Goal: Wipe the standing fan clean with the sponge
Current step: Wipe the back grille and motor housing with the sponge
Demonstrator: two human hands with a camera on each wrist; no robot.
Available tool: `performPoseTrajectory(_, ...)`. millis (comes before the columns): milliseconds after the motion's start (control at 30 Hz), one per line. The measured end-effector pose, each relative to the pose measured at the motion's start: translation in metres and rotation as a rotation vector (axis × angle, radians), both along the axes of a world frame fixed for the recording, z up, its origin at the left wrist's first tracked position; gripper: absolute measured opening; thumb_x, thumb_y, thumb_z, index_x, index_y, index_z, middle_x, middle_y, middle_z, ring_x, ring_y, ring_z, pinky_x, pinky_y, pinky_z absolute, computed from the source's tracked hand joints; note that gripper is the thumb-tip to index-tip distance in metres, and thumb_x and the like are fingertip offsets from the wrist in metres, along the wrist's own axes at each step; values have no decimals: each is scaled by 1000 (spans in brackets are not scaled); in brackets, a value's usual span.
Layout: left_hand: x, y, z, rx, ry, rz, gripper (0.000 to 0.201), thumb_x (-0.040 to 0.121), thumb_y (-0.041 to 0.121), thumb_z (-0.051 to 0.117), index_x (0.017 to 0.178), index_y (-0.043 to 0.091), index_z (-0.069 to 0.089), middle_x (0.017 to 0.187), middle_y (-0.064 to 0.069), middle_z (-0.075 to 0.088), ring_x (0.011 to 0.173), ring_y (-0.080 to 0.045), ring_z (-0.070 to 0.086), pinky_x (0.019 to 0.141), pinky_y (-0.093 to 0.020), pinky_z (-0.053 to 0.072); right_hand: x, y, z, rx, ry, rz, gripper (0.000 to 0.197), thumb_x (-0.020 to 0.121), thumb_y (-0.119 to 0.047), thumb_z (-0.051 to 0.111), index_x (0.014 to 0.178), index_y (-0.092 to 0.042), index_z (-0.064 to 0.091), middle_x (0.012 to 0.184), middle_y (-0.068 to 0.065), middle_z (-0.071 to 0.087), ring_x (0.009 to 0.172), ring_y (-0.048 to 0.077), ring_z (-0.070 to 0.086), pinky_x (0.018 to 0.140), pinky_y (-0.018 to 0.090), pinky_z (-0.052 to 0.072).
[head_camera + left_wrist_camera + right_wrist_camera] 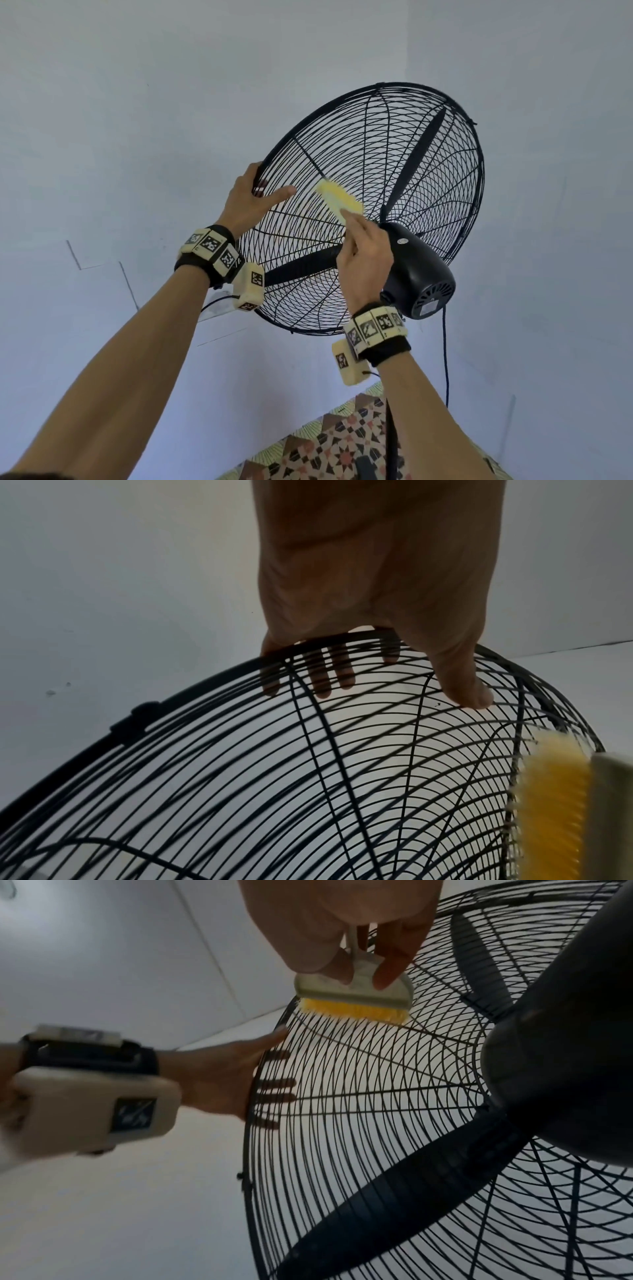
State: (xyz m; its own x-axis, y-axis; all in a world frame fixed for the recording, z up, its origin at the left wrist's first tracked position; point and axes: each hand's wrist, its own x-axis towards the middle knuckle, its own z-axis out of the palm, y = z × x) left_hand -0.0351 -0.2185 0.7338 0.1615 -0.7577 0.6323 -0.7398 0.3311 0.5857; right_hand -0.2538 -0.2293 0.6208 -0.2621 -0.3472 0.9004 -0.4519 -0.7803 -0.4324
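Observation:
The black standing fan's wire cage [376, 192] tilts up toward the wall, its motor housing [418, 270] facing me. My left hand [255, 198] grips the cage rim at its left edge, fingers [346, 680] curled over the far side and thumb lying on the near wires. My right hand [366, 260] holds a cleaning tool [337, 198] with a pale back and yellow bristles, which looks like a brush rather than a sponge. Those bristles [356, 1012] press against the rear grille between the rim and the motor [565, 1042]. Dark blades [411, 1191] show through the wires.
Pale walls meet in a corner behind the fan. A dark power cable [445, 359] hangs from the motor down the wall. The fan's pole [392, 438] drops to a patterned tiled floor [342, 445]. Wrist cameras sit on both forearms.

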Motion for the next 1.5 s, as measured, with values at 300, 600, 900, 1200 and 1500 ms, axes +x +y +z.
performPoseTrajectory(300, -1, 7, -2, -17, 6, -17, 86, 78, 79, 70, 146, 33, 44, 135, 4, 57, 126, -14, 54, 97, -31, 46, 10, 7, -39, 4, 227, 94, 38, 93, 1, 63, 124, -18, 74, 120, 0, 73, 102, 18, 62, 85, 31, 56)
performPoseTrajectory(600, -2, 7, -3, -30, 10, 9, 81, 83, 73, 71, 147, 31, 44, 135, 4, 57, 127, -14, 53, 92, -26, 44, 9, -15, -46, 99, 135, 62, 37, 94, -1, 62, 128, -14, 71, 124, 5, 71, 108, 23, 67, 93, 41, 59)
performPoseTrajectory(900, -9, 8, -2, -46, 22, -9, 81, 84, 69, 73, 148, 29, 44, 129, 7, 58, 123, -14, 56, 91, -26, 45, -8, -19, -34, 101, -17, 67, 38, 94, 1, 60, 126, -13, 72, 125, 4, 71, 111, 20, 66, 99, 24, 51)
performPoseTrajectory(1200, -9, 9, -3, -56, 18, 3, 80, 85, 67, 72, 149, 30, 43, 132, 5, 57, 125, -12, 54, 89, -23, 42, -6, -16, -44, 64, -34, 74, 37, 95, -2, 57, 127, -12, 72, 127, 4, 71, 115, 17, 65, 102, 27, 53)
performPoseTrajectory(1500, -4, 10, -7, -49, 25, 8, 79, 85, 68, 71, 148, 29, 43, 133, 2, 56, 125, -13, 53, 92, -25, 43, 3, -10, -68, 94, 131, 134, 43, 89, 9, 59, 125, -10, 73, 123, 7, 72, 112, 23, 68, 96, 41, 58)
